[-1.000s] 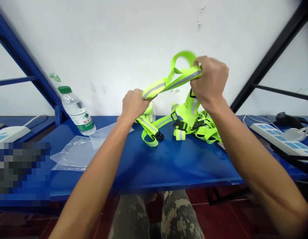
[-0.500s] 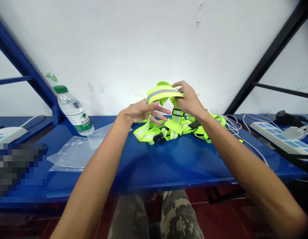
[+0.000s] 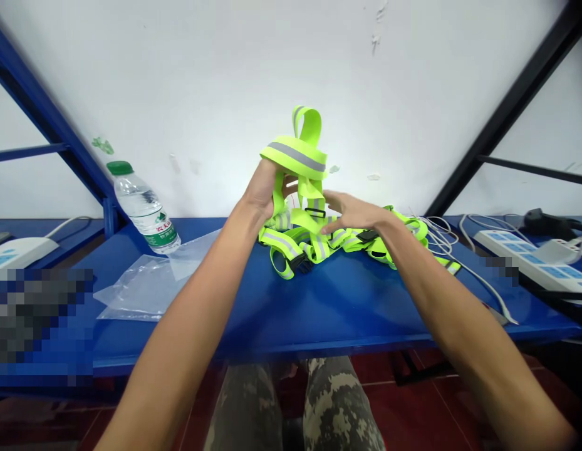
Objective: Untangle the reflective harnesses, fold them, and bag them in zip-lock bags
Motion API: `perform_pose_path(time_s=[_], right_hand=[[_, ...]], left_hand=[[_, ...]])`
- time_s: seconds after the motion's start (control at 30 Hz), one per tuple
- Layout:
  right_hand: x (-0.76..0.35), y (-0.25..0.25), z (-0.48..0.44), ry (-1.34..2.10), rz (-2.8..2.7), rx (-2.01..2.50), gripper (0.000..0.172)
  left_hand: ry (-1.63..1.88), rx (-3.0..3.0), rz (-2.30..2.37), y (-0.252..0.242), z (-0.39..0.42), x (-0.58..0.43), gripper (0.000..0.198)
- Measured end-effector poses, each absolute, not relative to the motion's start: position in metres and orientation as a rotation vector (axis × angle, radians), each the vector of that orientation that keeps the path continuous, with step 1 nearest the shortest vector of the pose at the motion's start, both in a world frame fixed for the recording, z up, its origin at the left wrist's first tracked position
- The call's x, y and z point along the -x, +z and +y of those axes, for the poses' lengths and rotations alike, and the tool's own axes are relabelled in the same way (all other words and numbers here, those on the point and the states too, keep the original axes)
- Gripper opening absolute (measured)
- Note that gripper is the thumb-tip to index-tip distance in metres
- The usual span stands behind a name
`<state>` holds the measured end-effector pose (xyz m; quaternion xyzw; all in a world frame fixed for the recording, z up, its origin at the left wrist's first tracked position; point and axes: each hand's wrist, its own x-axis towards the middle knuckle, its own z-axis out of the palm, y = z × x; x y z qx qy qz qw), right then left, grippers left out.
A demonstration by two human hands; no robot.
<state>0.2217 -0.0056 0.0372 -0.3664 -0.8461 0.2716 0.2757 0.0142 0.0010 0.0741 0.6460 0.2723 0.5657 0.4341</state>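
Observation:
Neon yellow reflective straps [image 3: 295,156] with a grey stripe are lifted in loops above the blue table. My left hand [image 3: 263,188] is inside them, the band passing over its back; its fingers are partly hidden behind the hanging strap, which it holds up. Close on the other side is my right hand [image 3: 351,210], thumb and fingers apart, beside the strap's black slide buckle [image 3: 315,213]. Whether its fingertips touch the strap I cannot tell. Below, the rest of the webbing lies tangled on the table, with a black clip [image 3: 300,263] at its front.
A water bottle [image 3: 147,213] with a green cap stands at the left, behind clear plastic bags [image 3: 140,288]. White cables [image 3: 443,235] and a power strip [image 3: 530,260] lie to the right. The white wall rises behind the blue table [image 3: 356,313].
My left hand has turned and raised the strap, with a loop now standing higher. My right hand has let go of the upper band and moved down beside the buckle.

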Motion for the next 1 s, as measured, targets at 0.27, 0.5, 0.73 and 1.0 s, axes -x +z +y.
perform_pose_path(time_s=[0.27,0.5,0.73,1.0], right_hand=[[-0.215,0.045,0.003,0.19,-1.92,1.577,0.023],[-0.224,0.078,-0.006,0.324,-1.681,1.408,0.024],[-0.214,0.081,-0.013,0.646,-1.256,1.112,0.027],[-0.258,0.079,-0.002,0.598,-0.931,1.009,0.019]], left_hand=[[1.512,-1.199,0.384,0.097,-0.014,0.003,0.016],[1.668,-1.008,0.447,0.084,0.008,0.012,0.006],[1.741,-1.113,0.656,0.063,0.03,0.01,0.021],[2.173,-1.224,1.11,0.034,0.055,0.035,0.022]])
